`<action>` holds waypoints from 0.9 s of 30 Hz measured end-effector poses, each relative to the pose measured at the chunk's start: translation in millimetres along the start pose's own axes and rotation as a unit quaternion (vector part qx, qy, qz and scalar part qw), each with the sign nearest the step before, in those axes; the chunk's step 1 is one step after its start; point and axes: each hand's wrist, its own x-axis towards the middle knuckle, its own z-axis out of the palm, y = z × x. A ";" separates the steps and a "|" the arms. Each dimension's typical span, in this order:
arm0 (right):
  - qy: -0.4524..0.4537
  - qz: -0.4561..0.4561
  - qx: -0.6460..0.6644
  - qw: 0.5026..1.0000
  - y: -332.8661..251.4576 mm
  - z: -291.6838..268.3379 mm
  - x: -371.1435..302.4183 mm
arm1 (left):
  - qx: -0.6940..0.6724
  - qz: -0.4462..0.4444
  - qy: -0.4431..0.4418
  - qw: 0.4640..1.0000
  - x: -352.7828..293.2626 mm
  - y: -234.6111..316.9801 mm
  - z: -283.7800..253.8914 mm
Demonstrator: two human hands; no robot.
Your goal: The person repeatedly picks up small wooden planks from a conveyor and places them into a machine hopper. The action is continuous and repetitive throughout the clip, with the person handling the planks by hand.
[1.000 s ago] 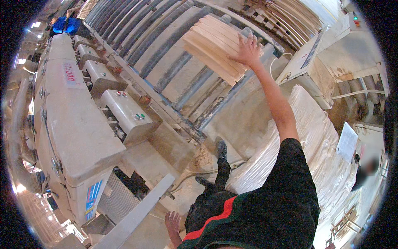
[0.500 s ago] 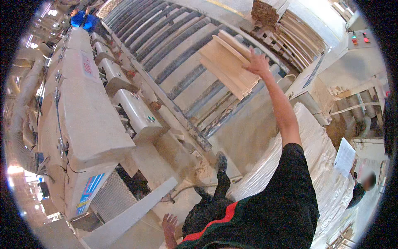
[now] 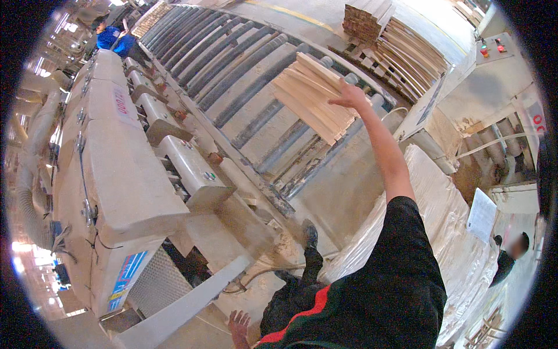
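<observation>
A stack of pale wooden boards [image 3: 311, 99] lies on the rollers of a conveyor [image 3: 243, 135]. My right hand [image 3: 352, 96] is stretched out at the right edge of the boards, thumb and fingers apart. It rests on or just beside that edge; I cannot tell whether it touches. My left hand [image 3: 239, 327] hangs low near the bottom edge, away from the boards, fingers spread and nothing in it.
A long dusty machine [image 3: 125, 192] runs along the left. Beyond the conveyor stand stacked boards [image 3: 410, 58]. A control box with buttons [image 3: 493, 51] is at upper right, a plastic-wrapped stack [image 3: 407, 232] beside me. One person [image 3: 109, 38] is far left, another [image 3: 504, 264] at right.
Boards that stood tilted up along the stack's far right side now lie down with the others. My right hand has come slightly lower and left. My left hand stays low and free.
</observation>
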 end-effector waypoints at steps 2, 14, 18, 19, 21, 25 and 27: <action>-0.017 0.015 -0.013 1.000 -2.3 -2.5 -3.3 | 0.003 0.017 -0.037 0.999 -4.2 -5.2 -2.9; 0.003 0.015 0.049 0.999 24.8 5.6 19.6 | 0.063 0.027 -0.010 0.998 -10.2 12.6 29.7; 0.031 -0.019 0.058 0.998 42.3 17.6 30.8 | 0.082 0.033 -0.018 0.996 -12.0 16.1 34.2; 0.031 -0.022 0.056 0.998 38.8 19.2 32.1 | 0.084 0.027 -0.003 0.996 -14.9 15.1 35.5; 0.035 -0.023 0.050 0.998 39.1 16.7 31.8 | 0.093 0.015 0.022 0.995 -16.3 16.0 40.8; 0.029 -0.074 0.088 0.993 71.3 22.2 47.2 | 0.086 0.049 -0.079 0.992 -14.2 21.5 33.8; -0.054 -0.082 0.143 0.985 47.3 6.1 38.7 | 0.045 0.039 -0.049 0.997 -23.6 9.3 26.3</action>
